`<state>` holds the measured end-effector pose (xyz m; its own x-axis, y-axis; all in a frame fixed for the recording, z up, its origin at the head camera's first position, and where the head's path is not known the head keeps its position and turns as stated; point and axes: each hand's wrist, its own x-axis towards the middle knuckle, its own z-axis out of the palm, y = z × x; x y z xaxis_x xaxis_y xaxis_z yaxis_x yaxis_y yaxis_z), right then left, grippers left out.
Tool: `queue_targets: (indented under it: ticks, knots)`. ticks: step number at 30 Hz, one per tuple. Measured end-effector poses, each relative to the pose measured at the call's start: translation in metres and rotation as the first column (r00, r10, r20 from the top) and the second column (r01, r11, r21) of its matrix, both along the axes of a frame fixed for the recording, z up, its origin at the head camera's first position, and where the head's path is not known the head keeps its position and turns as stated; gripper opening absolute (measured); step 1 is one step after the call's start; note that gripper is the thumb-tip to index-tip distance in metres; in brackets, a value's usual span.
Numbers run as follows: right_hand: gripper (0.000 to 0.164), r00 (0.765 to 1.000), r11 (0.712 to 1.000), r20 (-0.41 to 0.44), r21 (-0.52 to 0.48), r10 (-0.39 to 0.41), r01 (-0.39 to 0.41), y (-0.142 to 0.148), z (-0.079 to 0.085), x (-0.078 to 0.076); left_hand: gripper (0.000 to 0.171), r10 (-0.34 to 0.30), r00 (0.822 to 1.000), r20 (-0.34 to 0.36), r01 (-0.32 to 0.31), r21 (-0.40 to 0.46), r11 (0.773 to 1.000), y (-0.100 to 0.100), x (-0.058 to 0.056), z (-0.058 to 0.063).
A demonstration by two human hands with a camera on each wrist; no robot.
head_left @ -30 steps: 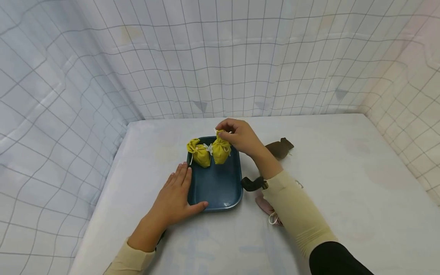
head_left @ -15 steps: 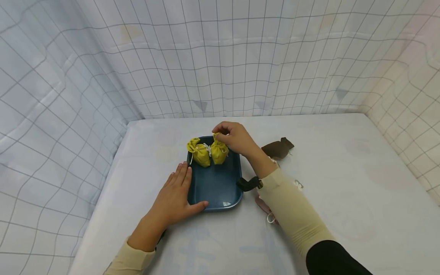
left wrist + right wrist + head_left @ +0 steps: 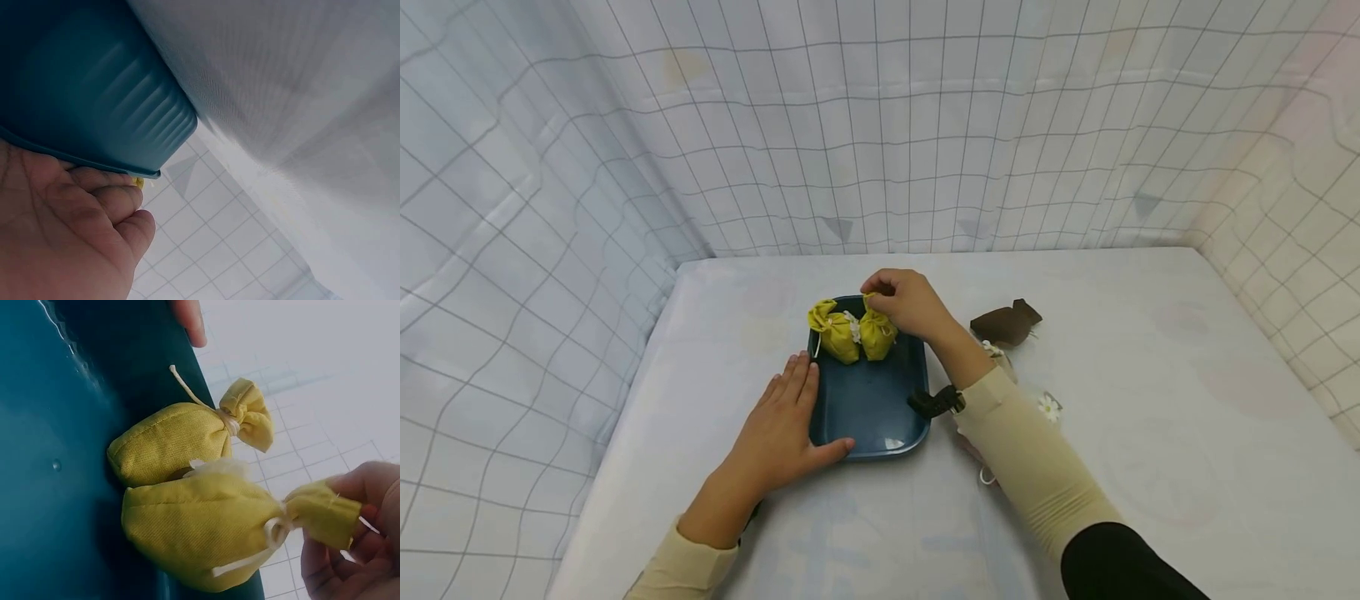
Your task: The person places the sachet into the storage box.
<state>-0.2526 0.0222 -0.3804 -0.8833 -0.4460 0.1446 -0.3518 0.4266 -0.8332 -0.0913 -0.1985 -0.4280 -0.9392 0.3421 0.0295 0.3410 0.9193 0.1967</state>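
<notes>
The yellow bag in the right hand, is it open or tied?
Tied shut: a pale string circles the neck of the yellow bag.

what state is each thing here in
Blue tray: upright, open
Left yellow bag: tied, inside tray
Right yellow bag: tied, top pinched
Right hand: pinching that bag
Left hand: fingers straight, against tray
Brown bag: lying sideways
Beige item: mostly hidden, unclear
Pink item: mostly hidden, unclear

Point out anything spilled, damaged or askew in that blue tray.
No spill or damage shows. Only the left yellow pouch looks slightly askew: its tied neck flops out over the rim of the blue tray.
</notes>
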Motion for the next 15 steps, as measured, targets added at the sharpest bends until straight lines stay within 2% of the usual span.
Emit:
queue_targets:
  ticks: [6, 15]
  knots:
    - [0.021, 1.000, 0.999, 0.013, 0.040, -0.023, 0.022, -0.0023, -0.0021, -0.0005, 0.117, -0.001, 1.000, -0.006, 0.001, 0.005, 1.000, 0.0006, 0.0001, 0.0003]
    - [0.020, 0.997, 0.996, -0.018, 0.051, -0.072, 0.072, 0.0026, 0.0014, -0.0004, 0.118, 0.001, 1.000, -0.012, -0.001, 0.007, 1.000, 0.0016, -0.0008, -0.0001]
